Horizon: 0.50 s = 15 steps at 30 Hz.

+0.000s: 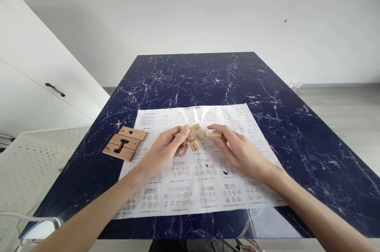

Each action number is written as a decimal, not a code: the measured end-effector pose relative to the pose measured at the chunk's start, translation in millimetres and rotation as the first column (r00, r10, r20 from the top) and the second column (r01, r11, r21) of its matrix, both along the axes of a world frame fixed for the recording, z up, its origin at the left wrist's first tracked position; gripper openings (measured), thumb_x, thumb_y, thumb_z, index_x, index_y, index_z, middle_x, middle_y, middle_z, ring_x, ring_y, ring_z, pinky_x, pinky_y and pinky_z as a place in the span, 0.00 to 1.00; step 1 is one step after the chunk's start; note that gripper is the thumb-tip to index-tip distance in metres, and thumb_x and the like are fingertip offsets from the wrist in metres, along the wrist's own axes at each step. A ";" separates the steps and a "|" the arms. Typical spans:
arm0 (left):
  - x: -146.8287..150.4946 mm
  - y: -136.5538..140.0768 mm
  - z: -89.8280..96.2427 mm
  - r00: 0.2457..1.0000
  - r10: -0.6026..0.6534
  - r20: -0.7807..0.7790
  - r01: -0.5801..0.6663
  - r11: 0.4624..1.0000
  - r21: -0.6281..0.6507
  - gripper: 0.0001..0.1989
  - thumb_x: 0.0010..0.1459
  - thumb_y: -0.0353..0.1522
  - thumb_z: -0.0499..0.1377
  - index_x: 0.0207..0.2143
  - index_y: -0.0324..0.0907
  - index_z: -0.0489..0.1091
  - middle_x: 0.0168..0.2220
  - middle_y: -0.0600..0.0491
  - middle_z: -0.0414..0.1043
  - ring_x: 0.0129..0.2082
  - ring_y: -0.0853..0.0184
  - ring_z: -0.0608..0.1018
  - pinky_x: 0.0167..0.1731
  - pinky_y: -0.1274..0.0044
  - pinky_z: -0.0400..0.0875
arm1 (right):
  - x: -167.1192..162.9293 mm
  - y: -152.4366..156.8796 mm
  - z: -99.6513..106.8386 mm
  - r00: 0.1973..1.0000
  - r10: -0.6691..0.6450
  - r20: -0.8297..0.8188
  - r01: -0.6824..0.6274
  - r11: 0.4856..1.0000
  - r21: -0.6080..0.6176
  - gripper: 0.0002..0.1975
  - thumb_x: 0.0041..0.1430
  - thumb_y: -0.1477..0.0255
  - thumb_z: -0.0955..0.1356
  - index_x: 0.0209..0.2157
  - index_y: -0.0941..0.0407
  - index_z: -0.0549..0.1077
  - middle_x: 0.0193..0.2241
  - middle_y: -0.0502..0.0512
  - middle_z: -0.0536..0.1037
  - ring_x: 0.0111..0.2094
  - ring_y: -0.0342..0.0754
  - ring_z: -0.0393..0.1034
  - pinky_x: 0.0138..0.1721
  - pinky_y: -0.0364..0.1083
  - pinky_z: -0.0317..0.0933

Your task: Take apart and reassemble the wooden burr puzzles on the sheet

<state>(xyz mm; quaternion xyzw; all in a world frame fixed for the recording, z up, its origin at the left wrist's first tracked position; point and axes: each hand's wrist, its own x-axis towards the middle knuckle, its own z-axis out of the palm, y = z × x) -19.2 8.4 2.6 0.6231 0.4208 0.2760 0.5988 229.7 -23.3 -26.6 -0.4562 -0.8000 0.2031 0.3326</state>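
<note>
Above a printed instruction sheet (pixel 178 179), my left hand (pixel 170 143) is closed on a small cluster of wooden puzzle pieces (pixel 194 130), its thumb pressed on top. Numbers are marked on some of the blocks. My right hand (pixel 237 149) pinches a slim wooden piece (pixel 214 134) between thumb and fingers, and that piece's left end meets the cluster. Whether the two are joined or only touching I cannot tell. To the left of the sheet lie several flat wooden pieces (pixel 124 143) side by side, numbered and with dark cut-out slots.
The sheet lies creased on a dark blue marbled table (pixel 192 80). A white perforated basket (pixel 35 165) stands left of the table, near a white cable (pixel 29 215). Behind it is a white cabinet with a dark handle (pixel 55 89). A pale wall (pixel 192 10) rises beyond the far edge.
</note>
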 end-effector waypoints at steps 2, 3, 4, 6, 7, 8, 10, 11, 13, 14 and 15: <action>-0.2 -0.5 -2.6 1.000 -0.003 0.016 0.003 1.000 0.002 0.21 0.74 0.50 0.54 0.38 0.43 0.68 0.26 0.58 0.63 0.25 0.70 0.65 0.31 0.74 0.62 | -2.8 -2.4 -3.0 0.999 0.022 0.035 -0.024 0.998 0.052 0.14 0.80 0.64 0.60 0.59 0.56 0.65 0.35 0.57 0.82 0.30 0.51 0.77 0.31 0.47 0.67; -0.3 -0.9 -4.0 1.000 0.000 0.014 0.000 1.000 0.006 0.20 0.74 0.50 0.54 0.40 0.43 0.69 0.26 0.59 0.62 0.25 0.71 0.65 0.30 0.75 0.62 | -4.0 -3.3 -3.9 0.999 0.022 0.045 -0.026 0.995 0.092 0.13 0.80 0.64 0.60 0.57 0.56 0.65 0.33 0.55 0.81 0.28 0.50 0.76 0.30 0.47 0.66; -0.1 -1.6 -5.2 1.000 0.002 0.009 -0.002 1.000 0.011 0.19 0.74 0.50 0.55 0.43 0.43 0.69 0.25 0.60 0.62 0.24 0.71 0.64 0.29 0.75 0.61 | -5.1 -4.1 -4.4 0.998 0.018 0.053 -0.025 0.990 0.136 0.12 0.80 0.64 0.60 0.56 0.56 0.66 0.33 0.55 0.81 0.28 0.49 0.75 0.29 0.46 0.65; 0.9 -3.6 -7.0 1.000 0.003 -0.001 -0.003 1.000 0.015 0.19 0.74 0.49 0.56 0.48 0.43 0.69 0.25 0.60 0.62 0.24 0.71 0.63 0.28 0.75 0.60 | -6.7 -5.0 -5.2 0.997 0.003 0.071 -0.018 0.977 0.214 0.10 0.80 0.66 0.61 0.54 0.56 0.66 0.33 0.55 0.81 0.28 0.48 0.75 0.29 0.46 0.65; 1.8 -4.9 -7.6 1.000 0.003 -0.005 -0.002 1.000 0.014 0.19 0.73 0.49 0.56 0.50 0.44 0.69 0.26 0.60 0.63 0.24 0.71 0.63 0.27 0.76 0.59 | -7.2 -5.1 -5.7 0.997 -0.004 0.081 -0.016 0.969 0.248 0.10 0.80 0.66 0.61 0.54 0.57 0.66 0.33 0.55 0.81 0.27 0.48 0.74 0.29 0.45 0.64; 2.9 -6.3 -7.9 1.000 0.003 -0.010 -0.003 1.000 0.011 0.19 0.73 0.49 0.57 0.52 0.44 0.69 0.28 0.60 0.65 0.24 0.72 0.63 0.26 0.76 0.59 | -7.6 -5.1 -6.2 0.996 -0.009 0.088 -0.016 0.961 0.275 0.10 0.80 0.67 0.61 0.54 0.57 0.66 0.32 0.55 0.81 0.27 0.47 0.74 0.28 0.45 0.63; 4.9 -8.6 -8.2 1.000 0.010 -0.017 -0.009 1.000 0.010 0.21 0.72 0.50 0.58 0.55 0.44 0.67 0.31 0.58 0.69 0.25 0.72 0.64 0.25 0.77 0.58 | -7.8 -4.8 -7.4 0.995 -0.015 0.103 -0.018 0.950 0.313 0.10 0.80 0.67 0.62 0.54 0.58 0.67 0.31 0.54 0.80 0.25 0.47 0.73 0.27 0.45 0.63; 5.8 -9.4 -8.2 1.000 0.014 -0.021 -0.014 1.000 0.016 0.21 0.72 0.50 0.58 0.56 0.45 0.67 0.32 0.57 0.71 0.25 0.72 0.65 0.25 0.77 0.58 | -7.9 -4.4 -7.7 0.994 -0.017 0.109 -0.021 0.944 0.330 0.10 0.80 0.67 0.62 0.53 0.58 0.67 0.31 0.53 0.80 0.25 0.46 0.72 0.27 0.45 0.62; 7.1 -10.2 -8.3 0.999 0.019 -0.034 -0.018 0.999 0.048 0.22 0.72 0.49 0.58 0.57 0.45 0.67 0.32 0.57 0.71 0.25 0.71 0.65 0.24 0.77 0.59 | -8.0 -3.9 -7.5 0.993 -0.020 0.117 -0.023 0.934 0.356 0.09 0.80 0.68 0.62 0.53 0.58 0.67 0.30 0.53 0.80 0.24 0.46 0.72 0.26 0.44 0.62; 7.5 -10.3 -8.3 0.999 0.019 -0.047 -0.016 0.997 0.070 0.21 0.72 0.49 0.58 0.57 0.45 0.67 0.30 0.57 0.69 0.25 0.71 0.65 0.24 0.78 0.58 | -8.3 -3.7 -6.9 0.993 -0.017 0.120 -0.028 0.931 0.364 0.08 0.80 0.68 0.63 0.52 0.58 0.67 0.30 0.53 0.80 0.24 0.46 0.72 0.26 0.44 0.62; 7.7 -10.2 -8.3 0.998 0.020 -0.066 -0.013 0.995 0.095 0.21 0.72 0.49 0.58 0.57 0.45 0.68 0.29 0.58 0.68 0.24 0.71 0.64 0.23 0.78 0.58 | -8.6 -3.8 -6.0 0.993 -0.011 0.120 -0.035 0.928 0.371 0.08 0.80 0.69 0.63 0.52 0.58 0.68 0.31 0.53 0.80 0.24 0.46 0.72 0.26 0.44 0.62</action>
